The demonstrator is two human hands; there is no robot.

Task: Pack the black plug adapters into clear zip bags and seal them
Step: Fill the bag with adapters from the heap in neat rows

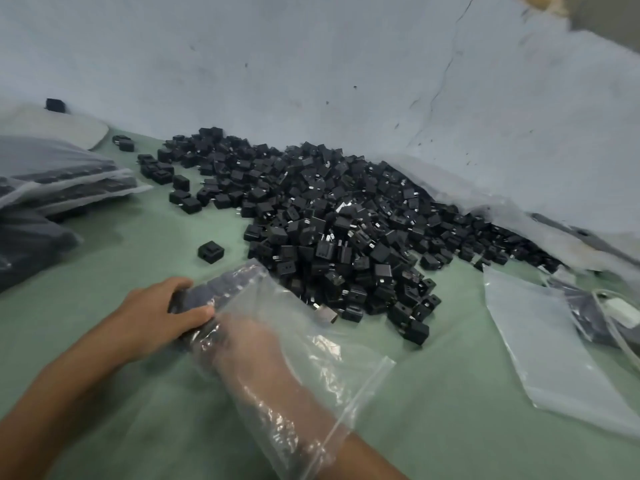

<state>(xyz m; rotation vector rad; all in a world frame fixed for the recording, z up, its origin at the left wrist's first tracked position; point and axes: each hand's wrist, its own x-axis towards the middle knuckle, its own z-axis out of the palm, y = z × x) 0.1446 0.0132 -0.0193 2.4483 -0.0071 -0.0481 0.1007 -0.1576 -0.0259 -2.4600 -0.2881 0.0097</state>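
Note:
A big heap of black plug adapters (339, 216) lies on the green table (450, 393) against the wall. In front of it a clear zip bag (304, 344) lies with its mouth toward me and several adapters (221, 289) packed at its far end. My left hand (162, 313) grips that filled end from outside, fingers and thumb round the adapters. My right hand (249, 341) is deep inside the bag, seen blurred through the plastic; how its fingers lie is unclear.
Filled bags of adapters (62, 181) are stacked at the left edge. An empty clear bag (540, 341) lies flat at the right, with a larger plastic sheet (485, 199) behind it. One loose adapter (210, 251) sits just beyond the bag.

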